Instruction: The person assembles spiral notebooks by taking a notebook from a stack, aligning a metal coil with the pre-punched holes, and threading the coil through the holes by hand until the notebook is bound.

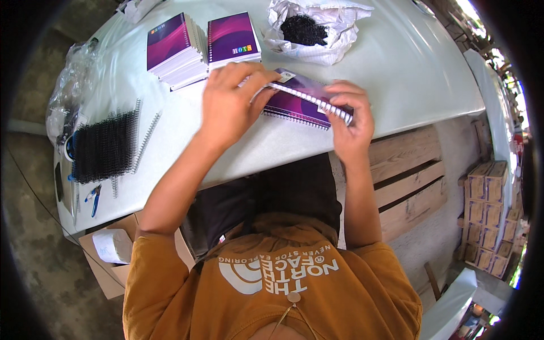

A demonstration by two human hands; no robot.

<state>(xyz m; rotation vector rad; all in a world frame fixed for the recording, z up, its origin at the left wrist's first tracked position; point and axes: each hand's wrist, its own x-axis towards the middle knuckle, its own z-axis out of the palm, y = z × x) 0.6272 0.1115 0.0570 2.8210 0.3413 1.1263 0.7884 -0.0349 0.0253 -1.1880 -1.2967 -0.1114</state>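
My left hand [231, 102] grips the left end of a notebook [306, 97], which is held edge-on above the table with its punched white edge up. At the other end, my right hand [354, 118] pinches the same notebook by its corner, where coil loops seem to show near the fingertips. Beneath it lie purple notebooks [292, 116] with a dark spiral along the near side. Just beyond my left hand are two stacks: one purple-covered notebook stack [177, 48] and another stack [232, 37] beside it.
A white sack [334, 48] at the back holds black curly bits [304, 29]. On the left lie a pile of black spiral coils [106, 148], blue-handled pliers [96, 203] and clear plastic wrap [71, 85]. A cardboard box [102, 266] stands below the table's left edge, a wooden pallet [408, 198] to the right.
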